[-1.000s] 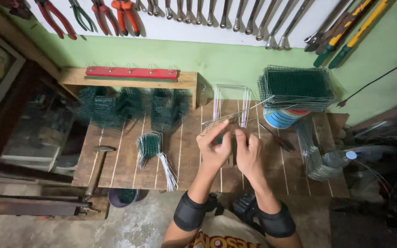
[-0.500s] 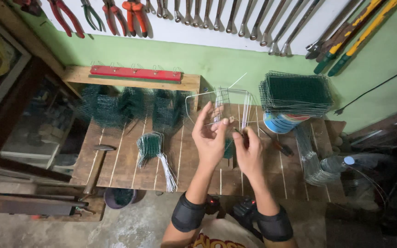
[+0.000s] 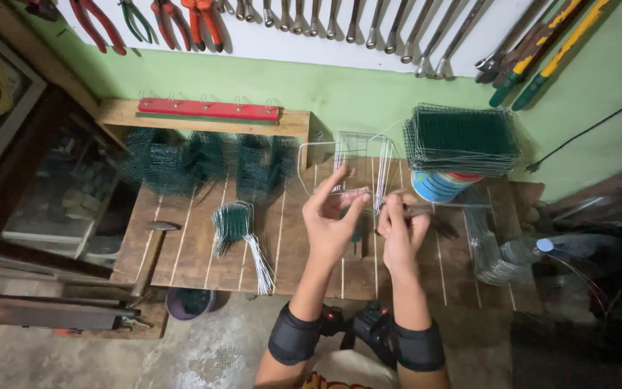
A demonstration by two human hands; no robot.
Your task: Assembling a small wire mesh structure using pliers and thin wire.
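The fingers (image 3: 354,205) of the left hand (image 3: 331,223) are pinching the bottom edge of a wire frame (image 3: 347,169), holding it up just above the wooden desk (image 3: 196,245). The right hand (image 3: 397,230) is closing tight around pliers (image 3: 433,216) and touching the frame's right side. A bundle of wires (image 3: 242,238) is lying on the desk to the left. A stack of green mesh (image 3: 462,137) is sitting on a blue can (image 3: 437,187) to the right.
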